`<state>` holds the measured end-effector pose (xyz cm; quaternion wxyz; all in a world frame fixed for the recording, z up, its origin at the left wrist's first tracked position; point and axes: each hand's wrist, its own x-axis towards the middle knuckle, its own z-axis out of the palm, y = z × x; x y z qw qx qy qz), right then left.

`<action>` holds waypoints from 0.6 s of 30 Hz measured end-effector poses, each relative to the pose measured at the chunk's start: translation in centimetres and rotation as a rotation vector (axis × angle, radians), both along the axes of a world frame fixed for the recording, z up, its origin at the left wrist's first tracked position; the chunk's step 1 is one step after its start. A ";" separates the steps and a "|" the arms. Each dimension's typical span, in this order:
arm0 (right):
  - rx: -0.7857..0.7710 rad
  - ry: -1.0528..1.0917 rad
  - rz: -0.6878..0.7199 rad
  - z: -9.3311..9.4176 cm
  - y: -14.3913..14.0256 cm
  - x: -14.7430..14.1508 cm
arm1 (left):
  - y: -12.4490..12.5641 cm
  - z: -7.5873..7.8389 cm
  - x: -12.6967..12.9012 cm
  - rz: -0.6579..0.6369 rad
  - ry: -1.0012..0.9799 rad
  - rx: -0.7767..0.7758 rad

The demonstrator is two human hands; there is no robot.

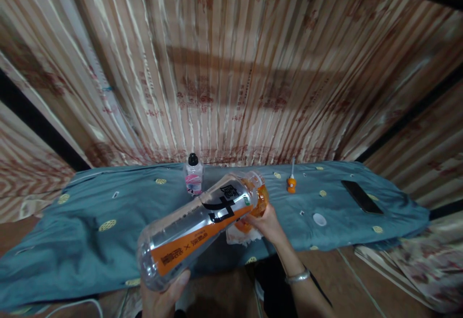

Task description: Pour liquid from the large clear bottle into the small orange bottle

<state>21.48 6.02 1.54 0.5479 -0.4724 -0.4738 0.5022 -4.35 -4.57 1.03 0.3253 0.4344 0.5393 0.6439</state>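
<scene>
A large clear plastic bottle (195,226) with an orange and black label lies tilted, its base toward me and its neck pointing away. My left hand (162,296) grips it at the base. My right hand (265,221) is closed around the bottle's orange neck end, over a white cloth (237,236) that rests on the teal blanket (90,226). A bracelet sits on my right wrist.
On the blanket stand a small clear bottle with a black cap (194,175), a small orange screwdriver (291,180), a black phone (361,196) and a white round lid (320,219). Striped curtains (224,67) hang behind. A white cable (72,306) lies at the lower left.
</scene>
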 end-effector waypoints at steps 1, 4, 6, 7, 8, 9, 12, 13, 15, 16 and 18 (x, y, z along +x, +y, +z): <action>-0.002 -0.011 0.001 0.0 0.0 0.0 | -0.1 0.0 0.1 0.011 0.000 0.002; 0.002 -0.040 0.001 -0.2 0.0 0.1 | -0.2 0.1 0.4 0.048 0.030 0.009; 0.007 -0.048 0.009 -0.3 0.0 0.2 | -0.2 0.2 0.5 0.049 0.053 0.010; 0.010 -0.049 0.011 -0.3 0.0 0.2 | -0.2 0.3 0.5 0.051 0.059 0.009; 0.011 -0.049 0.011 -0.3 0.0 0.2 | -0.2 0.3 0.5 0.053 0.061 0.009; 0.012 -0.048 0.011 -0.3 0.0 0.2 | -0.2 0.4 0.5 0.055 0.061 0.008; 0.003 -0.042 0.008 -0.2 0.0 0.2 | -0.3 0.4 0.5 0.036 0.060 0.006; 0.000 -0.042 0.003 -0.2 0.1 0.1 | -0.3 0.4 0.5 0.025 0.058 0.002; -0.010 -0.051 0.004 -0.1 0.0 0.1 | -0.4 0.2 0.5 0.023 0.052 -0.008; -0.014 -0.055 0.006 -0.1 0.0 0.1 | -0.5 0.2 0.4 0.029 0.050 -0.011; -0.015 -0.061 0.006 -0.2 0.0 0.1 | -0.5 0.1 0.4 0.049 0.054 -0.013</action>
